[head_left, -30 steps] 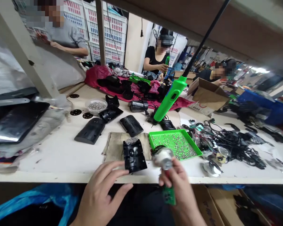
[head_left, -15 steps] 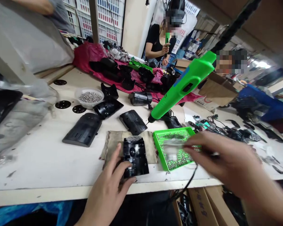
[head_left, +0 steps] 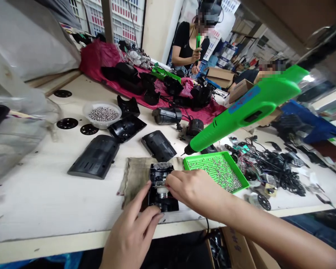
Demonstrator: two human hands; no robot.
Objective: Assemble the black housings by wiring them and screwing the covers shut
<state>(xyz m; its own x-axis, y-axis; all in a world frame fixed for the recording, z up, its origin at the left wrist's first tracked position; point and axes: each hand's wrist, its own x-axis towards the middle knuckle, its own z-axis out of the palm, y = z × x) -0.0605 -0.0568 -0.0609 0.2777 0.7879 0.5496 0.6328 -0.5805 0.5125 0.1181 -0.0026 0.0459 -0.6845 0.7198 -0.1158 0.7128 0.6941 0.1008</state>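
On cloth pad [head_left: 134,175] on table [head_left: 50,201]: black housing [head_left: 172,204], left hand's [head_left: 136,220] fingers spread along its edge; right hand's [head_left: 192,188] fingers closed on motor [head_left: 162,191] inside it.

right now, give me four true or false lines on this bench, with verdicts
1. The left hand touches the black housing. True.
2. The green screwdriver lies flat inside the green tray. False: it slants above the bench, handle end up.
3. The bowl of small metal pieces stands left of the green tray. True.
4. The right hand is in the bowl. False: it is at the white-and-metal part in the black housing.
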